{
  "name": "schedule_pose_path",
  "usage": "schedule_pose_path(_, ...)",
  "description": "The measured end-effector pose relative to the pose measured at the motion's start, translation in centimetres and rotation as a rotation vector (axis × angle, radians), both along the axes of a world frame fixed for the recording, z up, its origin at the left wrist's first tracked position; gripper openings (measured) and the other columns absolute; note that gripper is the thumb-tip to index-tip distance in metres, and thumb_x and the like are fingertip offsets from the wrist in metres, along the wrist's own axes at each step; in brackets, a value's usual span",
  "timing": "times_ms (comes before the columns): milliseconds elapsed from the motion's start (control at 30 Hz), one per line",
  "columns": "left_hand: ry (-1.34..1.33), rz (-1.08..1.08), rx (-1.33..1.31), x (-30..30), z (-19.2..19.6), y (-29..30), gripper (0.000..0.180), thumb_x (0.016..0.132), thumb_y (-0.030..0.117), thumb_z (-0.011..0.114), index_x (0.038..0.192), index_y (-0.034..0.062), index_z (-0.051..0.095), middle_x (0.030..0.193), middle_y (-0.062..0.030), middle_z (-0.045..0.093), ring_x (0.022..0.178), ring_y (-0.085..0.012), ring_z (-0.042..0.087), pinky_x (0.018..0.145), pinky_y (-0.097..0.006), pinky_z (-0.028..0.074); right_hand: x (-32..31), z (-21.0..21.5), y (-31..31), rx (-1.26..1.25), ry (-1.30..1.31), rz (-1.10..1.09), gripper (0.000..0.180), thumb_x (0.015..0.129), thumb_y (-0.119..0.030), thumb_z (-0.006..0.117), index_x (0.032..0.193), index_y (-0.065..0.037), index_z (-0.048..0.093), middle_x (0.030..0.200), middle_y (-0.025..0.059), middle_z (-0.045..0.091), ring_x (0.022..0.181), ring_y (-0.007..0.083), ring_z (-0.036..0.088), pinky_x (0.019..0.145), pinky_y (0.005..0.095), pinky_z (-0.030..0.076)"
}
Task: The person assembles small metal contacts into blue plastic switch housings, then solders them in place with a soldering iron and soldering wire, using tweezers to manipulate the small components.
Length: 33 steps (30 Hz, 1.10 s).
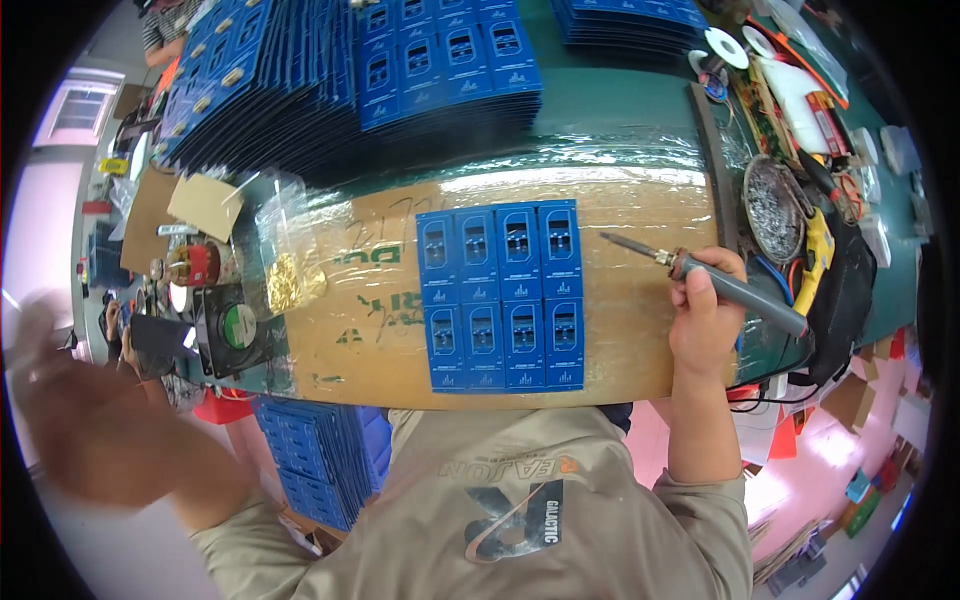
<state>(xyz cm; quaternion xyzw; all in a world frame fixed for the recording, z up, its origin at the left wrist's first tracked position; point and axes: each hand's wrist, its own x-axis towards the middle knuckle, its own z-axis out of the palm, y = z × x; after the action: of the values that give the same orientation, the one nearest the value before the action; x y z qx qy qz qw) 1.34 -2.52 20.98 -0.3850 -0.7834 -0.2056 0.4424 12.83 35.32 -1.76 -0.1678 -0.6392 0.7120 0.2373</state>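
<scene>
Bright light threw white glare on clear plastic film (600, 183) and glossy pink floor (825, 445); the bare left hand (95, 430) was blurred (the blue rectangular panel (500, 298) looked sharper), while edges bent toward black corners.

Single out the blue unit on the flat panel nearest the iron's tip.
The upper-right unit of the panel: the iron in the right hand ends just right of it; the other seven sit farther left or lower.

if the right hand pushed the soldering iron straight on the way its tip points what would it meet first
Probably the blue board panel, near the top of its right edge. The tip's height is unclear, so the right hand might carry the soldering iron over it.
</scene>
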Motion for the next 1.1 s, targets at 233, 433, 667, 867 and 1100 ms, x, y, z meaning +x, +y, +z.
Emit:
schedule_pose_path(233, -0.618, -0.117, -0.014, 1.5, -16.6, 10.6, 0.018, 0.08, -0.005, 0.072, 0.096, 0.0017, 0.069, 0.087, -0.0111, 0.065, 0.079, -0.0256, 0.061, 0.069, -0.035, 0.048, -0.3, 1.5, -0.2, 0.022, -0.065, 0.074, 0.028, 0.092, -0.02, 0.071, 0.108, -0.004, 0.054, 0.085, 0.0067, 0.063, 0.064, 0.0096, 0.053, 0.055, 0.0208, 0.041)
schedule_pose_path(433, -0.758, -0.222, -0.017, 0.4, -19.3, 12.1, 0.015, 0.079, 0.003, 0.076, 0.091, 0.0068, 0.067, 0.085, -0.0079, 0.065, 0.079, -0.0286, 0.061, 0.071, -0.038, 0.049, -0.5, 0.5, -0.9, 0.061, 0.039, 0.125, 0.03, 0.089, -0.006, 0.074, 0.109, 0.0, 0.053, 0.089, 0.0125, 0.069, 0.082, 0.0174, 0.067, 0.075, 0.031, 0.056)
schedule_pose_path(667, -0.745, -0.207, -0.053, 0.2, -20.4, 11.9, 0.019, 0.078, 0.003, 0.075, 0.094, 0.0061, 0.065, 0.092, -0.0076, 0.068, 0.082, -0.0268, 0.063, 0.07, -0.038, 0.046, -0.1, -0.1, -0.7, 0.219, 0.076, 0.199, 0.03, 0.088, -0.002, 0.074, 0.11, -0.002, 0.053, 0.089, 0.0139, 0.066, 0.079, 0.0201, 0.067, 0.074, 0.0361, 0.058)
schedule_pose_path(867, -0.757, -0.307, -0.139, 1.3, -19.5, 12.5, 0.026, 0.074, -0.001, 0.074, 0.096, 0.0064, 0.062, 0.102, -0.0058, 0.072, 0.084, -0.023, 0.064, 0.076, -0.036, 0.043, -0.4, 0.2, -0.5, 0.368, 0.117, 0.249, 0.031, 0.086, -0.006, 0.077, 0.107, -0.002, 0.054, 0.087, 0.0139, 0.065, 0.076, 0.0221, 0.068, 0.074, 0.037, 0.058)
schedule_pose_path(1100, -0.756, -0.279, -0.117, 1.2, -20.0, 12.8, 0.026, 0.074, -0.001, 0.073, 0.096, 0.006, 0.062, 0.1, -0.0053, 0.072, 0.081, -0.0226, 0.064, 0.073, -0.036, 0.043, -0.5, -0.3, -0.3, 0.461, 0.149, 0.215, 0.036, 0.083, -0.017, 0.083, 0.105, -0.005, 0.056, 0.084, 0.0124, 0.066, 0.072, 0.0228, 0.067, 0.066, 0.0335, 0.055)
